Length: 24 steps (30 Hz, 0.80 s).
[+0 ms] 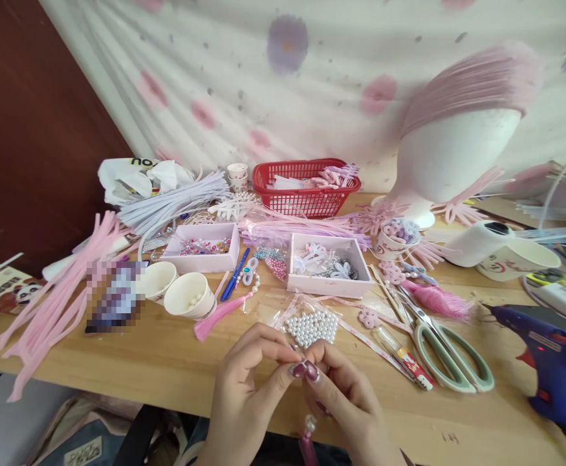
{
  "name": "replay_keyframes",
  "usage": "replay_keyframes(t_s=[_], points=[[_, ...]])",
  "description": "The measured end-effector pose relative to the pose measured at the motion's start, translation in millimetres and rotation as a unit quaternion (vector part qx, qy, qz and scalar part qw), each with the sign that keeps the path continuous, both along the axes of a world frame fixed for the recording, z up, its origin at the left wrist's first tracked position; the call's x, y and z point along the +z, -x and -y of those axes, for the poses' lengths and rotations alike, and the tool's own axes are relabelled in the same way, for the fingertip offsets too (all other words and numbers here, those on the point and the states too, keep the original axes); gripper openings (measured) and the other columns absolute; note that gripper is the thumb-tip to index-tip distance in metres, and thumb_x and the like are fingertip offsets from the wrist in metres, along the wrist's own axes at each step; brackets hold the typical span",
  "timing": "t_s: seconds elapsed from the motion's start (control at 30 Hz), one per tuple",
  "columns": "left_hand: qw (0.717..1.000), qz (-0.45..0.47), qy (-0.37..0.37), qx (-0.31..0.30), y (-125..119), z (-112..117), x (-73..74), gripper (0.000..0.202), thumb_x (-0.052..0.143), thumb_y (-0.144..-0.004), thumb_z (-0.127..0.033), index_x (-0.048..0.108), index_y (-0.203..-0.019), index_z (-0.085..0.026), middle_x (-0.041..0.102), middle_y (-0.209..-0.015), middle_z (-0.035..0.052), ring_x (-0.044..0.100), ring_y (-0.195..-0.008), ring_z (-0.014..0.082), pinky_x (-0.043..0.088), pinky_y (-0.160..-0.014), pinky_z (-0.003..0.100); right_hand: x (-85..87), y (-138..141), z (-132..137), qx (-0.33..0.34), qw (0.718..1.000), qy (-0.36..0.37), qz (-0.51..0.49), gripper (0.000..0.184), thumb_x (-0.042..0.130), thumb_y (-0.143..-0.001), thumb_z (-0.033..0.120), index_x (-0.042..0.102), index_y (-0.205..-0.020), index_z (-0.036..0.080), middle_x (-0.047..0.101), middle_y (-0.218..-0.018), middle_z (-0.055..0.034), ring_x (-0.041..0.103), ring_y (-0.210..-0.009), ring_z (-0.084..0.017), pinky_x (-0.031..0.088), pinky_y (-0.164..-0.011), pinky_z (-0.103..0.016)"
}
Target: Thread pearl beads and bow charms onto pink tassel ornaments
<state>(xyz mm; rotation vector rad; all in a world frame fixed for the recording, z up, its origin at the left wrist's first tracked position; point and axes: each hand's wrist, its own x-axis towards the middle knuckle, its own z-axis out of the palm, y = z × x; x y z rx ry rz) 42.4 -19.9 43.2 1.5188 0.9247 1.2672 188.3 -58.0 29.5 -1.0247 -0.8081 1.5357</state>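
My left hand [258, 382] and my right hand [341, 395] meet at the table's front edge, thumbs and fingertips pinched together. Below the fingers hangs a pink tassel [306, 446] topped with clear and pearly beads, apparently from what both hands pinch. The small part between the fingertips is mostly hidden. Just beyond the fingers lies a clear bag of white pearl beads [312, 329]. A finished-looking tassel [219, 317] with a pearl string and a blue-stoned flower lies to the left, beside a blue pen [235, 275].
Paper cups [190, 296] and white boxes [328, 285] of beads stand behind. Green-handled scissors [452, 362] and a blue glue gun [544, 356] lie at right. Farther back are a red basket [306, 194], pink pipe cleaners [69, 291] and a foam head [452, 149].
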Motion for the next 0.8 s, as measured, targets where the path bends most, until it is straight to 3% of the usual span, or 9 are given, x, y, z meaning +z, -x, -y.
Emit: replay_keyframes(t_s=[0.17,0.3,0.37,0.43,0.53,0.63,0.73,0.8], points=[[0.998,-0.044,-0.050,0.023,-7,0,-1.5,0.014,0.066,-0.091,-0.017,0.074,-0.082,-0.024,0.068,-0.082,-0.0005,0.068,-0.079,0.0128,0.054,-0.071,0.019,-3.2,-3,0,0.013,0.999,-0.024,0.038,0.037,0.067,-0.089,0.059,0.065,-0.087,0.022,0.048,-0.068,0.0038,0.037,-0.064,-0.012,0.032,-0.062,-0.025],[0.985,-0.150,-0.078,0.038,5,-11,1.1,0.020,0.056,-0.096,-0.017,0.074,-0.093,-0.025,0.074,-0.093,0.0012,0.071,-0.090,0.0148,0.056,-0.079,0.022,1.6,-6,0,-0.038,0.998,0.000,0.052,0.041,0.072,-0.083,0.061,0.066,-0.079,0.021,0.048,-0.067,0.0037,0.036,-0.063,-0.013,0.031,-0.061,-0.025],[0.967,-0.224,-0.100,0.063,20,-25,14.9,0.022,0.053,-0.097,-0.017,0.073,-0.101,-0.025,0.076,-0.102,0.0023,0.071,-0.097,0.0163,0.055,-0.086,0.025,2.9,-8,-2,-0.059,0.996,0.012,0.063,0.044,0.074,-0.080,0.064,0.066,-0.076,0.021,0.043,-0.063,0.0051,0.031,-0.059,-0.012,0.028,-0.058,-0.026],[0.945,-0.293,-0.127,0.074,37,-43,41.1,0.024,0.052,-0.097,-0.020,0.070,-0.113,-0.026,0.077,-0.111,0.0023,0.072,-0.096,0.0166,0.056,-0.083,0.027,1.2,-9,-4,-0.078,0.993,0.017,0.082,0.046,0.074,-0.079,0.065,0.066,-0.075,0.020,0.039,-0.059,0.0066,0.025,-0.056,-0.011,0.024,-0.054,-0.026],[0.885,-0.396,-0.221,0.102,46,-79,93.7,0.029,0.050,-0.096,-0.017,0.070,-0.116,-0.025,0.074,-0.120,0.0005,0.067,-0.110,0.0168,0.050,-0.097,0.030,-6.0,-11,-7,-0.113,0.988,0.014,0.106,0.045,0.073,-0.081,0.064,0.066,-0.077,0.020,0.037,-0.057,0.0074,0.023,-0.052,-0.010,0.019,-0.050,-0.026],[0.831,-0.452,-0.323,-0.014,29,-123,132.8,0.038,0.041,-0.094,-0.010,0.070,-0.117,-0.019,0.073,-0.121,0.0038,0.065,-0.112,0.0163,0.047,-0.098,0.029,-12.4,-13,-9,-0.138,0.987,0.016,0.083,0.045,0.074,-0.080,0.064,0.066,-0.080,0.020,0.034,-0.056,0.0085,0.022,-0.050,-0.008,0.016,-0.046,-0.024],[0.757,-0.541,-0.331,-0.159,-1,-165,139.5,0.040,0.038,-0.093,-0.011,0.070,-0.117,-0.017,0.073,-0.123,0.0066,0.065,-0.111,0.0190,0.046,-0.098,0.034,-14.6,-15,-11,-0.174,0.983,0.029,0.052,0.049,0.079,-0.073,0.065,0.064,-0.079,0.019,0.031,-0.053,0.0098,0.019,-0.048,-0.007,0.015,-0.044,-0.023],[0.684,-0.640,-0.296,-0.188,-17,-187,131.2,0.038,0.038,-0.094,-0.015,0.073,-0.108,-0.017,0.077,-0.107,0.0079,0.068,-0.097,0.0216,0.047,-0.093,0.038,-15.3,-17,-11,-0.184,0.981,0.036,0.041,0.049,0.081,-0.071,0.065,0.065,-0.080,0.019,0.031,-0.053,0.0100,0.019,-0.048,-0.007,0.014,-0.043,-0.022]])
